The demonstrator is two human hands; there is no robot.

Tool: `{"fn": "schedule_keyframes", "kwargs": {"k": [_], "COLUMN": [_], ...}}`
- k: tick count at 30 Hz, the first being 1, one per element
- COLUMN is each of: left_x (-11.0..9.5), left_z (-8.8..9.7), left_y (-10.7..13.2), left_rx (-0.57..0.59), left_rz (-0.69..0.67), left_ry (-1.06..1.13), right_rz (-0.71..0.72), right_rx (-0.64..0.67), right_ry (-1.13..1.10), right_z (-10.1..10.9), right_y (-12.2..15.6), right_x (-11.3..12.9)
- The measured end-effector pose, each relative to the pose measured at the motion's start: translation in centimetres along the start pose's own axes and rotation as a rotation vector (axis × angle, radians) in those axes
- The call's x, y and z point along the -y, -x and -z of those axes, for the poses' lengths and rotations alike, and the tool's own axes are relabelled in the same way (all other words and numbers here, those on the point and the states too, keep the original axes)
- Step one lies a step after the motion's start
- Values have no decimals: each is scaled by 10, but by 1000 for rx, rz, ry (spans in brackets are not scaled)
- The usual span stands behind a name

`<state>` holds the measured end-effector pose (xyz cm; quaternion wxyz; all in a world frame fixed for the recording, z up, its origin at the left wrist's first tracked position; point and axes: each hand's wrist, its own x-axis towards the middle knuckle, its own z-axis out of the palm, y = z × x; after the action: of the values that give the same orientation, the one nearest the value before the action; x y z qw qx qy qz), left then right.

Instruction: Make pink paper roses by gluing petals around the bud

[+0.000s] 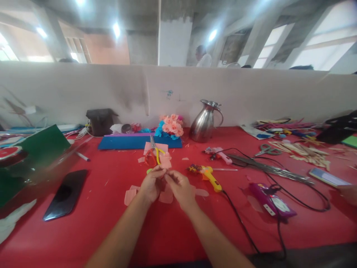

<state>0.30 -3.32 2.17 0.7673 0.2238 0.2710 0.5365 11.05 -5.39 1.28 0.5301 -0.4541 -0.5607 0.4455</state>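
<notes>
Roughly mid-view, pink petal-like piece (166, 160) at twelve o'clock from left hand (151, 185) and right hand (180, 187), fingers bent together, cannot tell what they grasp; light pinch seems best, yellow glue gun (211, 178) clear at three.

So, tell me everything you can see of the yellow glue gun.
The yellow glue gun looks plastic, its front end dark and mottled. It lies on the red table, nose left, handle slanting toward the lower right, where a black cord leaves it. A clear stick shows behind its rear. The right hand isn't holding it.
</notes>
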Motion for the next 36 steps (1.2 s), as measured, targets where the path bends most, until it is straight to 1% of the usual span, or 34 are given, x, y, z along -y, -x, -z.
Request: {"fn": "schedule_keyframes", "kwargs": {"k": [5,7,10,14,15,17,25,31,36], "left_x": [-1,-2,-1,1,1,2,4,5,4], "left_z": [-1,-3,-3,-3,-2,-1,6,6,3], "left_y": [1,2,2,2,2,2,-4,-4,-2], "left_rx": [63,53,-25,-173,-199,-218,-163,-125,-63], "left_rz": [24,22,-49,-255,-284,-296,-279,-306,-309], "left_ry": [-21,-35,-87,-244,-263,-265,-211,-238,-270], "right_rz": [37,53,76,120,132,156,195,202,190], "right_rx": [-72,-95,-140,-211,-223,-234,-210,-188,-192], "right_ry": [27,42,105,228,249,281,376,363,317], "right_z": [2,3,4,5,4,4,1,2,2], "right_y": [1,1,1,3,3,4,5,5,5], "right_x": [1,2,4,8,8,9,7,5,9]}}
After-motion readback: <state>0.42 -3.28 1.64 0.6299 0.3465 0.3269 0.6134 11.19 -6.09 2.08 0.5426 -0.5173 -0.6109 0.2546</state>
